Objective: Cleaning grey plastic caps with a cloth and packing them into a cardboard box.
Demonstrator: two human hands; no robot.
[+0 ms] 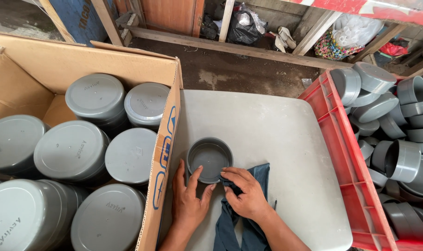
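A cardboard box (167, 153) on the left holds stacks of grey caps (95, 97). Beside it, on the grey table (286, 144), a single open cap (209, 159) sits mouth up. The left hand (188, 197) rests against its near rim, fingers spread along the wall. The right hand (246, 193) touches the rim too, fingertips pressed together on a dark blue cloth (239, 223). At right, a red crate (341, 153) is heaped with more caps (402, 160).

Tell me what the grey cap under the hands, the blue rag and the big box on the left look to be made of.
Grey cap: likely moulded plastic, smooth with a dull sheen and an even wall. Blue rag: woven cloth, maybe denim, soft folds. Big box: brown corrugated cardboard, matte, with a raw cut edge.
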